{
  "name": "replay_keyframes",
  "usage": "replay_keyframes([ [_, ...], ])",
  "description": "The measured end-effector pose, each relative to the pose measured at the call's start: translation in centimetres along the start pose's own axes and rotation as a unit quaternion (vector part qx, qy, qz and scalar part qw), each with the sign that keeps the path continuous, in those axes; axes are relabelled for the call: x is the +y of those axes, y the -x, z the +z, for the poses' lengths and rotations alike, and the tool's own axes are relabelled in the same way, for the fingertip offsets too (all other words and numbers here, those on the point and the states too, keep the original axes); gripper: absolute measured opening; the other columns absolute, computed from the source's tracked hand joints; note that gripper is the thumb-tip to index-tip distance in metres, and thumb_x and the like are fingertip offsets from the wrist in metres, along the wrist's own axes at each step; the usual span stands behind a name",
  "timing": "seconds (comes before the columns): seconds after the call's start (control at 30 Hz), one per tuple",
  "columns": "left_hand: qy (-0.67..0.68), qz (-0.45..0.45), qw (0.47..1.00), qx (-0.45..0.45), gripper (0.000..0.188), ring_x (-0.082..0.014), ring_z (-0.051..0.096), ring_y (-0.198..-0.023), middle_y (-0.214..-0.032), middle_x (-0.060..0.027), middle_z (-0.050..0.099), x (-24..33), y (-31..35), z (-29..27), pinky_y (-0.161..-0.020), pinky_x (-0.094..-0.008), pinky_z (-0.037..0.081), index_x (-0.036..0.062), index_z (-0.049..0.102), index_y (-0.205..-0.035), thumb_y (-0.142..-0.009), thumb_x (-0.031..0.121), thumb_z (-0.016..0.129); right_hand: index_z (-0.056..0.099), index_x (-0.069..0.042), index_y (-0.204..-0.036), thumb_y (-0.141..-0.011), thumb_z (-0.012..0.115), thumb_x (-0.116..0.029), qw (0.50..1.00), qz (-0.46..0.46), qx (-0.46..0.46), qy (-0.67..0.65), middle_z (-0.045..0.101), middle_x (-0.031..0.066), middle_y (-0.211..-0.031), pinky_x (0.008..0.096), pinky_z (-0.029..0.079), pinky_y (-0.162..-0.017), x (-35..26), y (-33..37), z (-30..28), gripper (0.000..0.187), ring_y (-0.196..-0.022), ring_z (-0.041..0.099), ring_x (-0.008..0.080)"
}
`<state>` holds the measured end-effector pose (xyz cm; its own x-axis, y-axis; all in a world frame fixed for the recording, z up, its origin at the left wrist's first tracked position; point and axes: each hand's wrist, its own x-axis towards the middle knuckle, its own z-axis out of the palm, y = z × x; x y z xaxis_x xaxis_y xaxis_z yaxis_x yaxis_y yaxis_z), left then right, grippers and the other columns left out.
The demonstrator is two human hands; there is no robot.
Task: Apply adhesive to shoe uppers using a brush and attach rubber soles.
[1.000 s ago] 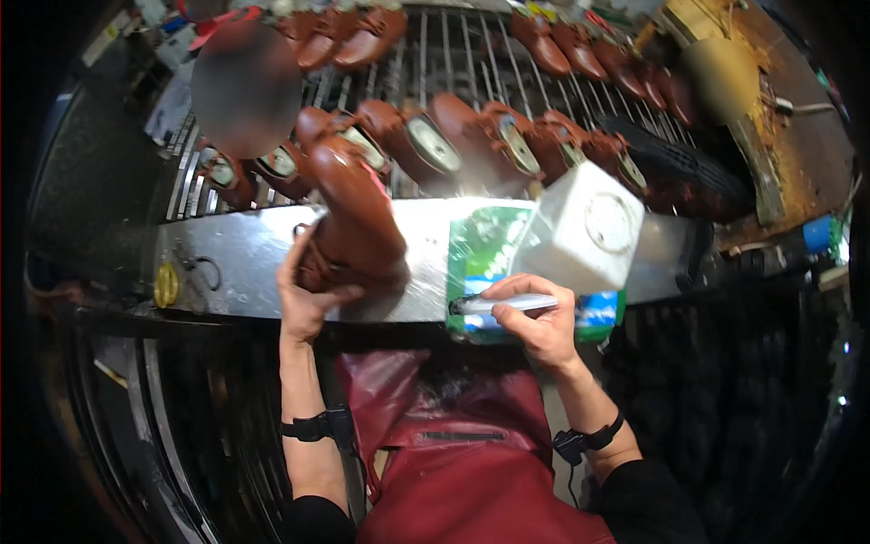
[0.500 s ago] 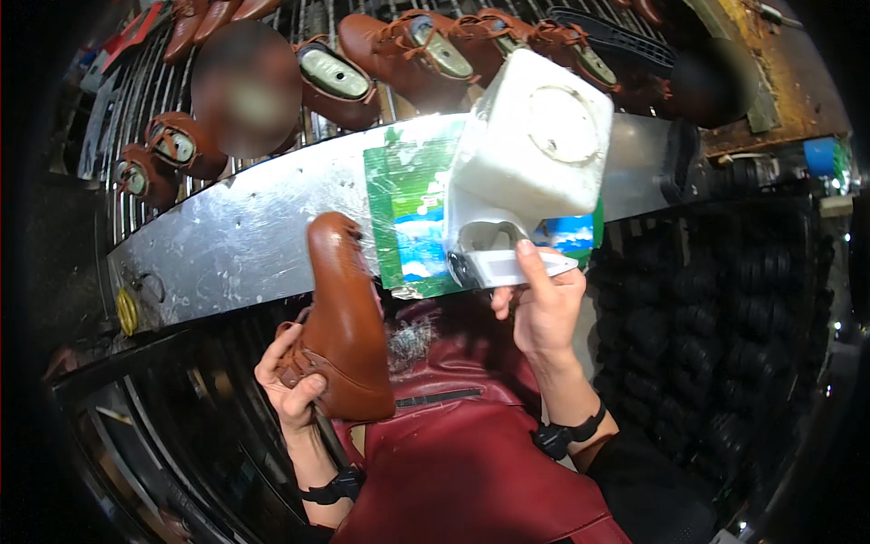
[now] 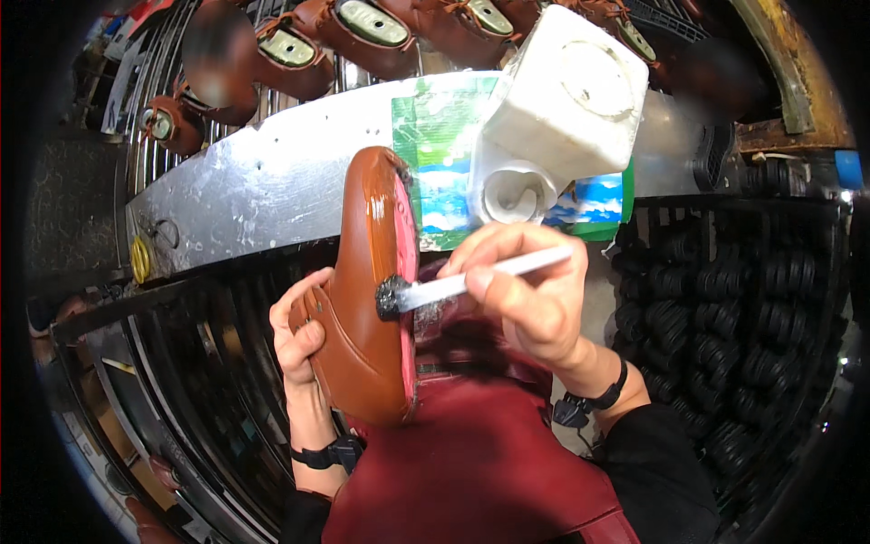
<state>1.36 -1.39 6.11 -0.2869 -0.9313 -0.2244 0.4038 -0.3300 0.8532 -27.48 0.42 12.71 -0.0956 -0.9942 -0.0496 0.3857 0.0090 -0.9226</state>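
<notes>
My left hand (image 3: 301, 328) grips a brown leather shoe (image 3: 358, 335) at its laced opening, turned on its side with the toe pointing away from me. A pink strip runs along the edge of its underside, on the right. Between the thumb and fingers of my right hand (image 3: 535, 295) is a brush (image 3: 453, 286) with a pale handle. Its dark bristle head touches the shoe's lower edge, and the leather from there up to the toe shines wet. Just beyond that hand sits a white plastic container (image 3: 575, 100) with a round open mouth facing me.
The container stands on a green and blue printed sheet (image 3: 430, 199) on a metal bench (image 3: 263, 190). Behind it, several brown shoes (image 3: 376, 32) rest on a rack of bars. Yellow-handled scissors (image 3: 140, 258) lie at the bench's left end. Stacked black soles (image 3: 725, 335) fill a rack at right.
My right hand has brought the brush from the container's mouth leftward onto the shoe. The shoe has turned, showing its pink edge, and a wet band now shows near the toe.
</notes>
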Motion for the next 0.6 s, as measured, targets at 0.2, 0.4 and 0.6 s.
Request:
replay_keyframes([
  [0.2,0.014,0.025,0.999,-0.028,0.070,-0.0330,0.071,-0.118,-0.132,-0.0262,0.068,0.3,-1.2,-0.2,-0.108,-0.0451,0.055,-0.0170,0.052,-0.142,-0.092,0.027,0.075,0.070,0.008,-0.092,-0.088,0.076,-0.005,0.988,-0.080,-0.046,0.122,0.075,0.0232,-0.097,0.0342,0.059,-0.076,2.0,5.1,1.9,0.016,-0.084,0.074,0.0227],
  [0.4,0.025,0.050,0.998,0.001,0.057,-0.0285,0.073,-0.112,-0.127,-0.0229,0.071,1.1,-1.3,-0.7,-0.101,-0.0403,0.058,-0.0147,0.054,-0.140,-0.098,0.021,0.068,0.072,0.008,-0.090,-0.080,0.080,-0.002,0.970,-0.088,-0.163,0.156,0.077,0.0203,-0.092,0.0325,0.059,-0.071,-0.5,7.3,3.2,0.017,-0.079,0.075,0.0237],
  [0.6,0.014,0.062,0.998,-0.002,0.047,-0.0238,0.072,-0.111,-0.129,-0.0180,0.070,2.1,-0.9,-1.1,-0.101,-0.0371,0.056,-0.0068,0.055,-0.140,-0.105,0.025,0.056,0.072,0.006,-0.089,-0.083,0.079,0.002,0.976,-0.104,-0.089,0.172,0.074,0.0103,-0.081,0.0236,0.049,-0.055,-1.4,5.3,4.9,0.010,-0.063,0.066,0.0083],
])
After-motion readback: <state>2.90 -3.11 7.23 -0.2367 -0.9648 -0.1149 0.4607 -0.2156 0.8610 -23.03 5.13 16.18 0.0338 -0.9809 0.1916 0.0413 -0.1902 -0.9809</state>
